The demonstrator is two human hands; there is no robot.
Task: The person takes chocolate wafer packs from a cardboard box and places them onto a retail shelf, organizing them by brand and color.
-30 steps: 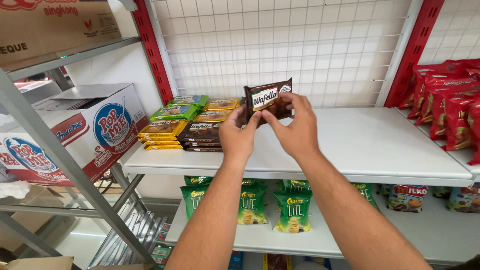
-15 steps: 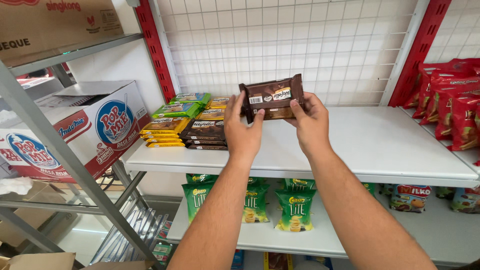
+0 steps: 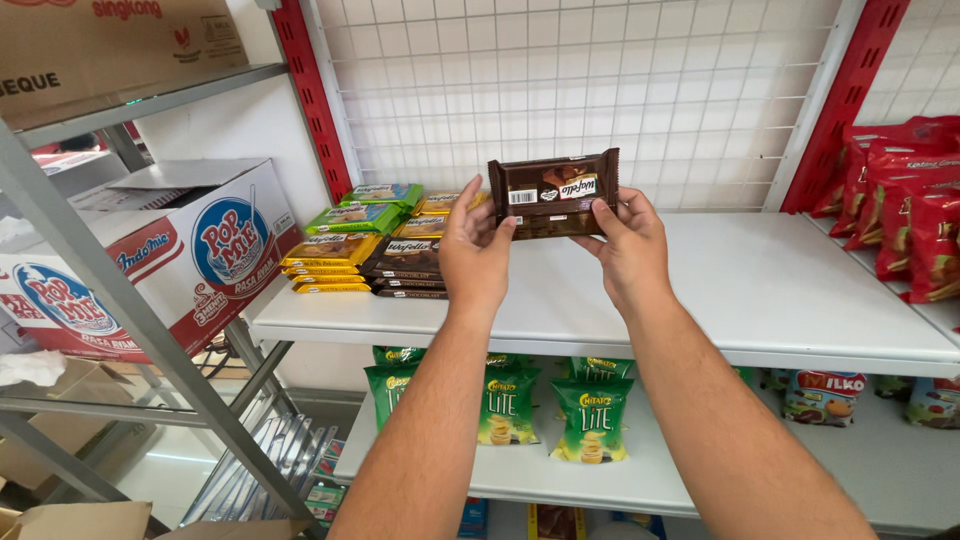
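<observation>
Above the white metal shelf (image 3: 780, 290), a flat, rectangular wafer packet in glossy dark brown film (image 3: 553, 194) is held up lengthwise in the air, clear of the shelf surface, its crimped, saw-toothed end seams showing at both short sides. The left hand (image 3: 474, 250) clamps the packet's left end, thumb on the near face and fingers curled behind; the right hand (image 3: 631, 246) pinches the right end in the same way, fingertips pressed on the lower edge. Both hands are closed on the packet, with bare forearms reaching up from the bottom of the view.

Just left of the hands, on the same shelf, lie low stacks of similar flat packets: dark brown ones (image 3: 405, 262) at the front, yellow ones (image 3: 328, 262) beside them, and green ones (image 3: 362, 212) further back. Behind the shelf stands a white wire grid panel (image 3: 600, 80), framed by red perforated steel uprights (image 3: 306, 90). At the far right, shiny red foil bags (image 3: 905, 215) stand crowded on a neighbouring shelf.

On the shelf below, puffy green snack bags (image 3: 592, 420) stand upright in a row. To the left, a large white cardboard carton with red and blue print (image 3: 150, 265) rests on a grey angle-iron rack (image 3: 120, 310), and a plain brown cardboard box (image 3: 110, 45) sits on the level above it.
</observation>
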